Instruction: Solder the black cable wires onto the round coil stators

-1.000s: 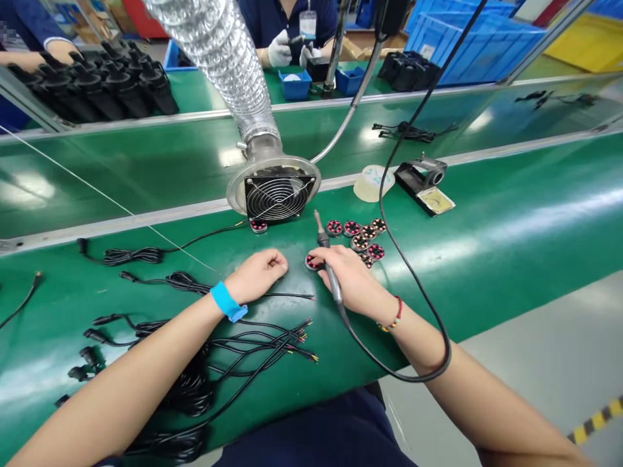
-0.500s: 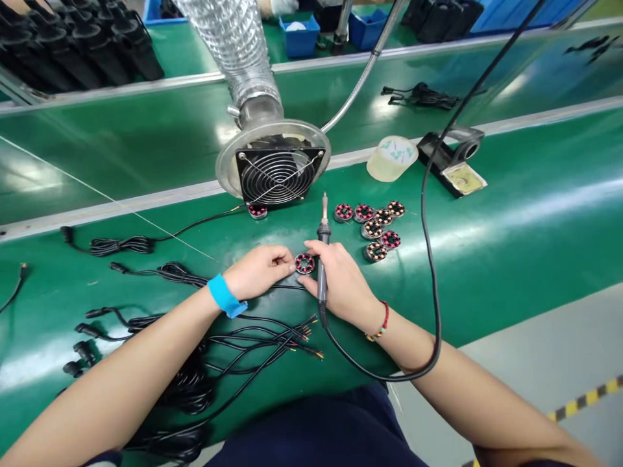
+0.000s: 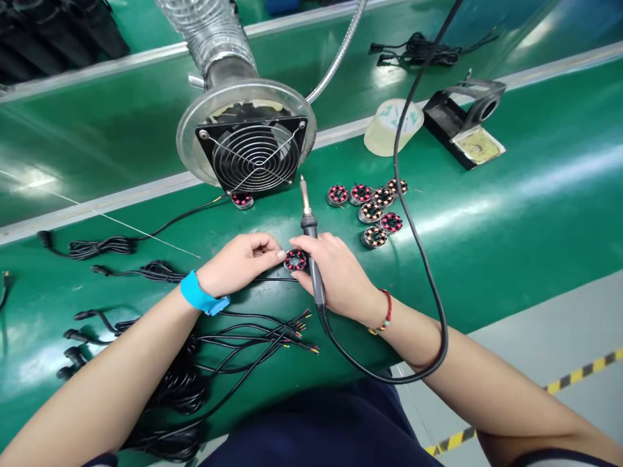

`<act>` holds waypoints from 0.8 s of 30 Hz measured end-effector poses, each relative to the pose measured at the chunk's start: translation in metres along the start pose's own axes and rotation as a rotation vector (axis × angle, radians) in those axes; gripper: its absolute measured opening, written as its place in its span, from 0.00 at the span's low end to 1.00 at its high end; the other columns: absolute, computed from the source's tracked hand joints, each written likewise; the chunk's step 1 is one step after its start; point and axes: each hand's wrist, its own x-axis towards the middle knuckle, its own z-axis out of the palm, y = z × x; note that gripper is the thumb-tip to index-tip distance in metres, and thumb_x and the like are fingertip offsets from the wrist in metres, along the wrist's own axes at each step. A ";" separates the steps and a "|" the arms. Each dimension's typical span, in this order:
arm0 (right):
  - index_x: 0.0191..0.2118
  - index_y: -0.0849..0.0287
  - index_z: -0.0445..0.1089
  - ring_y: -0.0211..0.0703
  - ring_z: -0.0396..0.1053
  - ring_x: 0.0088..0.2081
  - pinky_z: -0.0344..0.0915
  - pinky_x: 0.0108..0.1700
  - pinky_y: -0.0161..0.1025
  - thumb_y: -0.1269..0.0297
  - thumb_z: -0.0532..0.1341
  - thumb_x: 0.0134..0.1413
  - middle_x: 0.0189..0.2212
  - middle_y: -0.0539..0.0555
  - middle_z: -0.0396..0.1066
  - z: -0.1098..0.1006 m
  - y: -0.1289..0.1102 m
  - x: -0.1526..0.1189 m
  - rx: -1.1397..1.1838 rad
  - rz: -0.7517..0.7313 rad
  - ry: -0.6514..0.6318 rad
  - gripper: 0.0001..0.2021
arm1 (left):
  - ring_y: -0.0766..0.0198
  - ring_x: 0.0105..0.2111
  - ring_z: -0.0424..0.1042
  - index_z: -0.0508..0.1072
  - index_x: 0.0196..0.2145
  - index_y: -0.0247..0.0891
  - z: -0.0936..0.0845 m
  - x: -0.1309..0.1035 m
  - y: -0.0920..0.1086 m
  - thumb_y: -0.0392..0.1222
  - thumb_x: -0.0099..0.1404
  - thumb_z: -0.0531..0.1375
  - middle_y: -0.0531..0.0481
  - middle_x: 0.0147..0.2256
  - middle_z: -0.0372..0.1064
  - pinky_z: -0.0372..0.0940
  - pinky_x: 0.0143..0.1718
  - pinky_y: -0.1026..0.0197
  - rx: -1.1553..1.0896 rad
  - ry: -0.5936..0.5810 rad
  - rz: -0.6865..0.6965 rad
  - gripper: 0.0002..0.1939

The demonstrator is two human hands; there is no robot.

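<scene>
The small round metal-cased ring with pink-red coil windings (image 3: 294,267) sits face up at the green tabletop (image 3: 487,259), between the two hands and in front of the fan. The right hand (image 3: 335,272) does double duty: its thumb and index fingertip, parted by about the ring's width, sit at the near and far edges of the ring, while the grey-handled soldering iron with a bare metal tip (image 3: 310,227) lies held across the same hand. The left hand (image 3: 241,263) has its fingers curled in, thumb tip at the ring's left edge; whether it truly pinches the rim I cannot tell. To handle this well, both hands should touch the ring only by its outer casing, I judge, so that the windings are not scuffed. The tip points forward, away from every finger — a good angle, worth holding while the ring is adjusted, since a careless roll of the wrist could swing it towards the left hand. The black rubbery iron cord (image 3: 360,364) loops beneath the right forearm and wants slack, lest it tug the handle. Just ahead, the square black fan with a wire guard (image 3: 257,159) faces the work; working close before it should help draw off fumes.
</scene>
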 end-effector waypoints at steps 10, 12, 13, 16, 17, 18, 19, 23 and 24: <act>0.54 0.61 0.58 0.54 0.65 0.42 0.63 0.43 0.48 0.71 0.60 0.57 0.44 0.60 0.70 -0.005 0.004 0.002 0.033 0.031 -0.044 0.20 | 0.68 0.27 0.60 0.69 0.29 0.35 -0.003 0.000 -0.003 0.49 0.59 0.55 0.53 0.26 0.64 0.58 0.30 0.64 -0.014 0.096 0.085 0.13; 0.54 0.59 0.58 0.54 0.65 0.44 0.63 0.45 0.50 0.71 0.59 0.56 0.44 0.60 0.70 -0.008 0.007 0.002 0.034 0.071 -0.050 0.20 | 0.68 0.26 0.60 0.68 0.30 0.36 -0.001 -0.004 -0.001 0.50 0.61 0.54 0.53 0.25 0.63 0.58 0.29 0.64 0.064 0.107 0.095 0.13; 0.55 0.59 0.58 0.54 0.65 0.44 0.63 0.46 0.50 0.72 0.59 0.56 0.44 0.60 0.70 -0.009 0.009 0.003 0.035 0.088 -0.051 0.21 | 0.67 0.27 0.62 0.69 0.31 0.36 0.001 -0.007 0.000 0.49 0.61 0.54 0.53 0.27 0.64 0.59 0.30 0.64 0.148 0.076 0.124 0.13; 0.56 0.59 0.57 0.55 0.65 0.47 0.63 0.49 0.52 0.73 0.57 0.54 0.46 0.60 0.70 -0.015 0.015 0.003 0.046 0.109 -0.046 0.23 | 0.64 0.32 0.64 0.71 0.36 0.38 0.008 -0.014 0.002 0.46 0.62 0.56 0.50 0.35 0.66 0.60 0.35 0.61 0.497 -0.084 0.232 0.10; 0.56 0.60 0.56 0.55 0.65 0.48 0.62 0.50 0.53 0.74 0.57 0.54 0.46 0.60 0.69 -0.017 0.015 0.003 0.058 0.107 -0.041 0.23 | 0.63 0.33 0.65 0.71 0.37 0.38 0.010 -0.015 0.003 0.44 0.62 0.56 0.49 0.37 0.66 0.60 0.35 0.60 0.594 -0.125 0.248 0.09; 0.57 0.60 0.56 0.54 0.65 0.49 0.62 0.51 0.53 0.74 0.57 0.53 0.47 0.60 0.69 -0.018 0.016 0.003 0.074 0.103 -0.031 0.24 | 0.63 0.33 0.64 0.70 0.36 0.38 0.012 -0.016 0.004 0.42 0.63 0.55 0.48 0.38 0.65 0.60 0.35 0.60 0.654 -0.147 0.250 0.08; 0.57 0.60 0.56 0.54 0.65 0.49 0.62 0.51 0.53 0.74 0.56 0.53 0.48 0.60 0.69 -0.020 0.015 0.003 0.095 0.098 -0.012 0.24 | 0.63 0.32 0.64 0.70 0.35 0.38 0.013 -0.016 0.005 0.41 0.64 0.54 0.48 0.38 0.65 0.59 0.34 0.60 0.672 -0.151 0.244 0.07; 0.55 0.56 0.57 0.49 0.67 0.49 0.63 0.54 0.50 0.75 0.54 0.54 0.46 0.55 0.70 -0.022 0.012 0.003 0.247 0.141 0.119 0.22 | 0.67 0.27 0.61 0.69 0.30 0.37 0.009 -0.014 0.005 0.42 0.63 0.54 0.53 0.28 0.64 0.57 0.30 0.63 0.433 -0.084 0.198 0.08; 0.55 0.55 0.57 0.47 0.69 0.48 0.64 0.54 0.49 0.74 0.54 0.55 0.45 0.54 0.71 -0.022 0.011 0.003 0.318 0.164 0.156 0.21 | 0.68 0.25 0.59 0.69 0.30 0.37 0.007 -0.014 0.005 0.44 0.63 0.54 0.54 0.26 0.63 0.56 0.28 0.64 0.344 -0.071 0.166 0.09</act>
